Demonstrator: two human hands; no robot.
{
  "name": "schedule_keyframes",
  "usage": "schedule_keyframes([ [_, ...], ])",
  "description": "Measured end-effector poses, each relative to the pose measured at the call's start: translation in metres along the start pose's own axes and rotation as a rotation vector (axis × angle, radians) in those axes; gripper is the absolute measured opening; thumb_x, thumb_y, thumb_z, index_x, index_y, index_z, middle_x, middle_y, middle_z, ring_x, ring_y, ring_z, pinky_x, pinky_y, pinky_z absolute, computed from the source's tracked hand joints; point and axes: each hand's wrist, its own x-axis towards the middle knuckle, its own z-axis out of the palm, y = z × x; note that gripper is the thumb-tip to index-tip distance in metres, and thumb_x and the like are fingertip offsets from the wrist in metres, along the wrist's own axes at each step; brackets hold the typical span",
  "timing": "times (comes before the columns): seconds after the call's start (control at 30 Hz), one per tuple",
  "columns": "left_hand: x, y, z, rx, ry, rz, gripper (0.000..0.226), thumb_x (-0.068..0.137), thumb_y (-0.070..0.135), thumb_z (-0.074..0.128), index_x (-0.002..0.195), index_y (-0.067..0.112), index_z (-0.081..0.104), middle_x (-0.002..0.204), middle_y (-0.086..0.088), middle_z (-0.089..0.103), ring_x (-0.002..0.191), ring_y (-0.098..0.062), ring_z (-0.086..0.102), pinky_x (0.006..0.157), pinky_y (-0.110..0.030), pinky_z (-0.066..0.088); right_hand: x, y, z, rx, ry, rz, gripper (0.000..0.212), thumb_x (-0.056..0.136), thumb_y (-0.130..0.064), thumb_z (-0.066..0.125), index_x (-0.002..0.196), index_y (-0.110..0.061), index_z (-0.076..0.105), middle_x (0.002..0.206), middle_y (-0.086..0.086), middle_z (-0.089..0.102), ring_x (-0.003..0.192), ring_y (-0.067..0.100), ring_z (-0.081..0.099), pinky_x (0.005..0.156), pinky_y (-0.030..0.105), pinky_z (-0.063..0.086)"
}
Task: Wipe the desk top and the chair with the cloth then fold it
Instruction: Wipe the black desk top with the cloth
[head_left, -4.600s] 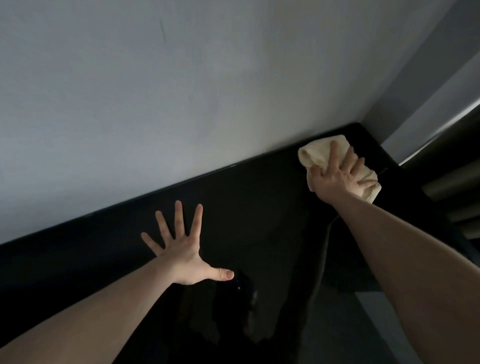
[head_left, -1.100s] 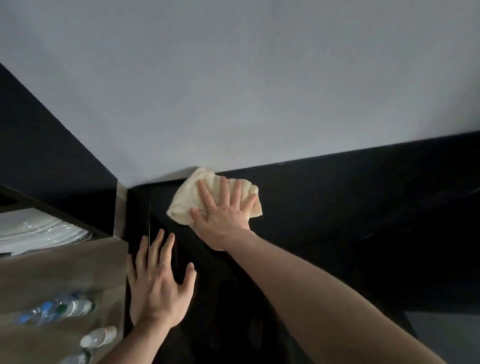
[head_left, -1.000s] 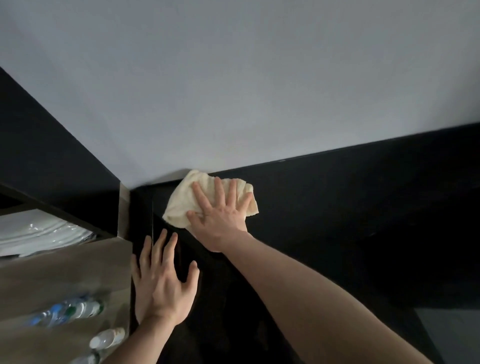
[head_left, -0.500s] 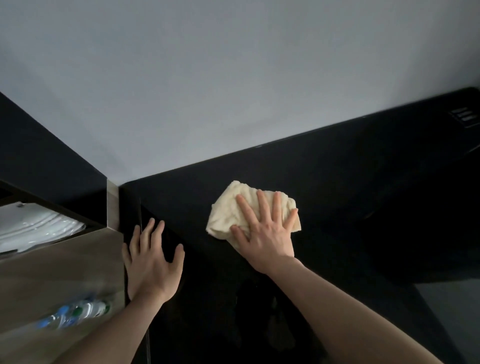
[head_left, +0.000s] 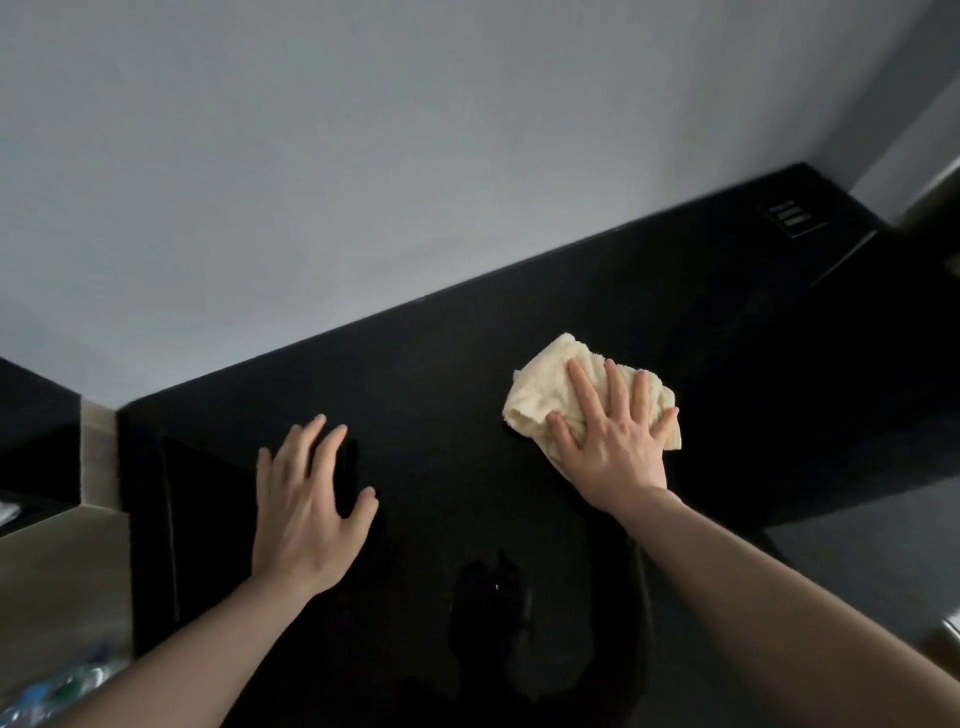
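Observation:
A crumpled cream cloth (head_left: 545, 387) lies on the glossy black desk top (head_left: 441, 374), right of the middle. My right hand (head_left: 615, 436) presses flat on the cloth with straight, spread fingers. Over the left part of the desk my left hand (head_left: 309, 499) is spread, fingers straight; whether it touches the surface I cannot tell. No chair is in view.
A pale wall (head_left: 363, 156) runs along the desk's far edge. A socket panel (head_left: 792, 218) is set into the desk's far right corner. At the left stands a wooden shelf unit (head_left: 57, 571) with blurred bottles (head_left: 47, 691) at its bottom.
My right hand has slid the cloth from the desk's far left corner rightwards along the surface. My left hand has moved right from the desk's left edge.

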Motion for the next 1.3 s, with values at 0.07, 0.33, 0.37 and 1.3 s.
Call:
schedule_keyframes([
  [0.07,0.013,0.036,0.009,0.0,-0.064,0.088,0.083,0.09,0.063,0.04,0.161,0.022,0.036,0.173,-0.002,0.018,0.162,-0.029,0.01,0.131,-0.056,0.001,0.009,0.022,-0.007,0.018,0.008,0.036,0.074,0.102,-0.076,0.023,0.163,-0.054,-0.013,0.177,-0.005,-0.01,0.161,0.034,-0.021,0.122,0.077,-0.006],
  [0.33,0.074,0.17,0.041,0.001,-0.242,0.273,0.084,0.094,0.069,0.036,0.167,0.034,0.015,0.176,0.007,-0.005,0.163,-0.022,-0.012,0.13,-0.051,-0.012,0.05,0.117,-0.043,0.04,0.048,0.143,0.076,0.101,-0.078,0.025,0.163,-0.055,-0.012,0.178,-0.004,-0.009,0.162,0.034,-0.021,0.121,0.077,-0.009],
  [0.37,0.082,0.184,0.046,0.006,-0.257,0.284,0.084,0.095,0.068,0.038,0.167,0.034,0.013,0.176,0.007,-0.006,0.163,-0.022,-0.013,0.13,-0.051,-0.012,0.056,0.128,-0.047,0.045,0.055,0.151,0.076,0.101,-0.078,0.025,0.163,-0.055,-0.011,0.178,-0.004,-0.009,0.162,0.034,-0.021,0.121,0.077,-0.009],
  [1.3,0.187,0.364,0.133,0.057,-0.131,0.274,0.079,0.095,0.075,0.032,0.166,0.041,0.023,0.176,0.014,0.01,0.164,-0.024,-0.001,0.129,-0.063,0.001,0.251,0.393,-0.15,0.073,0.192,0.503,0.075,0.096,-0.077,0.025,0.163,-0.052,0.002,0.178,0.008,0.006,0.162,0.042,-0.007,0.118,0.081,-0.006],
])
